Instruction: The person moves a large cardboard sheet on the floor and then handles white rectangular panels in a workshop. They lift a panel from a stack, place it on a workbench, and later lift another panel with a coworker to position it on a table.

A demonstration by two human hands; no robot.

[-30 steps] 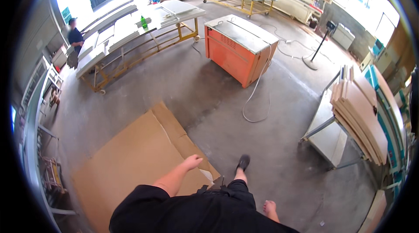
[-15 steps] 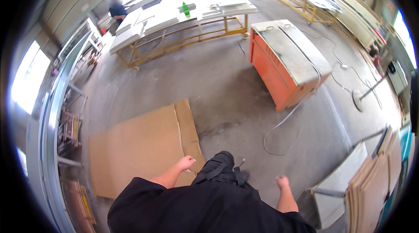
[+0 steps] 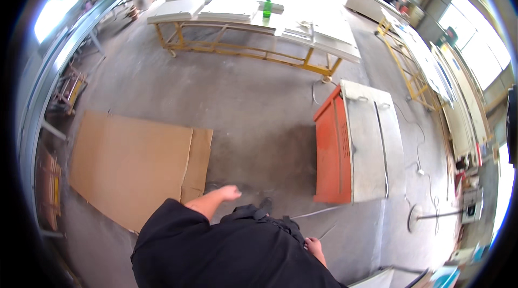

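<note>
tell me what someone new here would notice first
The bulky orange cabinet with a pale top stands out, right of centre. A large brown cardboard sheet lies flat at the left, its right edge near the left hand. Farther back, a bright green bottle stands out among white panels on the yellow-framed table.

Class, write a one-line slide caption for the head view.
Left hand and right hand above a workshop floor, cardboard lying left, orange cabinet right, green bottle among white panels ahead.

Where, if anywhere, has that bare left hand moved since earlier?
Yes, rightward: the left hand, earlier over the flat brown cardboard sheet, now appears past its edge.
</note>
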